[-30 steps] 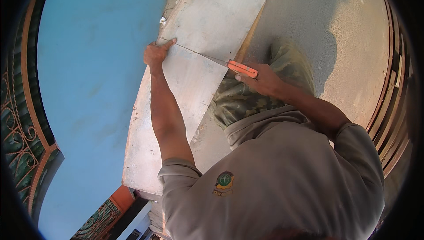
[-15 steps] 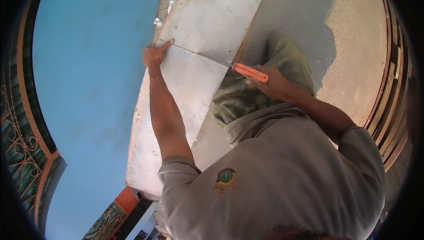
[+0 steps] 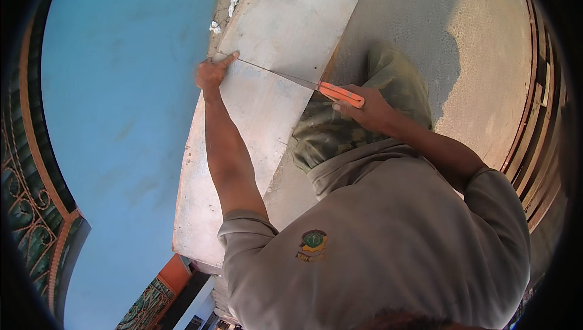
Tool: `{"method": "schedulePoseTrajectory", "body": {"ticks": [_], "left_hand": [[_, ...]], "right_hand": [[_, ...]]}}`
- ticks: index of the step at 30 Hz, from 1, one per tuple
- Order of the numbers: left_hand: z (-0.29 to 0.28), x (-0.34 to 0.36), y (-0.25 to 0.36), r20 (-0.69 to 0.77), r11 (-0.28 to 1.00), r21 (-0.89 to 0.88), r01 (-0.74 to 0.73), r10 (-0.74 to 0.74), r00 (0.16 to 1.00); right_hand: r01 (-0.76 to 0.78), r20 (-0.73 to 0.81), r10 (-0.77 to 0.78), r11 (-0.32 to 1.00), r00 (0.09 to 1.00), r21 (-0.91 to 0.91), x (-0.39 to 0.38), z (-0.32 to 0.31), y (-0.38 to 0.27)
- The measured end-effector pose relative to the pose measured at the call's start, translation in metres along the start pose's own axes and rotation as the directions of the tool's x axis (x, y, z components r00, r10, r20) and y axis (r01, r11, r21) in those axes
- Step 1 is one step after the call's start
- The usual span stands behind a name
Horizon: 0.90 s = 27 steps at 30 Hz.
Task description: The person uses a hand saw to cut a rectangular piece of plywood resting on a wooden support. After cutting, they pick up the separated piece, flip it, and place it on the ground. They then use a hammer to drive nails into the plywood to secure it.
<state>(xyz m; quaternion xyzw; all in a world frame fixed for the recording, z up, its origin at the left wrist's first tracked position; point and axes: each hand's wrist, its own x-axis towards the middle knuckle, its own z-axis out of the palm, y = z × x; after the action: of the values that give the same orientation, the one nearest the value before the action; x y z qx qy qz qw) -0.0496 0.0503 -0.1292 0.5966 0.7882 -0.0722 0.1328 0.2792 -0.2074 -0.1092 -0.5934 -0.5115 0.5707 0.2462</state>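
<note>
My right hand [image 3: 364, 106] is closed round the orange handle [image 3: 341, 94] of a hand saw, whose thin blade [image 3: 294, 79] lies across a long, whitish board [image 3: 285, 14] along a narrow dark line. My left hand [image 3: 211, 72] grips the board's left edge beside the far end of that line, index finger stretched onto the surface and the other fingers curled. My leg in camouflage trousers [image 3: 388, 87] is beside and partly under the board's right edge.
A pale blue wall [image 3: 121, 87] runs along the left, with a green, ornate metal grille [image 3: 27, 208] at the rim. Small white scraps [image 3: 232, 5] lie beside the board. Shaded concrete ground [image 3: 425, 14] is at right, and wooden slats [image 3: 534, 147] curve along the right rim.
The saw and my right hand moved slightly right, then slightly back left. My left hand stays on the board's edge, and the view has shifted a little.
</note>
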Motion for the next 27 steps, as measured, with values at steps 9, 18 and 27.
{"method": "schedulePoseTrajectory", "body": {"ticks": [9,18,27], "left_hand": [[0.004,0.008,-0.010,-0.052,0.997,-0.065,-0.044,0.041,0.998],[-0.002,0.027,-0.006,0.097,0.994,-0.094,0.057,-0.048,0.994],[0.001,0.010,0.007,0.067,0.997,-0.076,-0.024,0.029,0.997]], "right_hand": [[-0.007,-0.022,0.008,0.998,1.000,0.062,-0.085,-0.031,-0.025],[0.077,-0.063,-0.084,0.992,0.994,-0.102,-0.072,-0.032,-0.008],[0.011,-0.051,-0.012,0.999,0.999,-0.033,0.011,0.025,-0.005]]}}
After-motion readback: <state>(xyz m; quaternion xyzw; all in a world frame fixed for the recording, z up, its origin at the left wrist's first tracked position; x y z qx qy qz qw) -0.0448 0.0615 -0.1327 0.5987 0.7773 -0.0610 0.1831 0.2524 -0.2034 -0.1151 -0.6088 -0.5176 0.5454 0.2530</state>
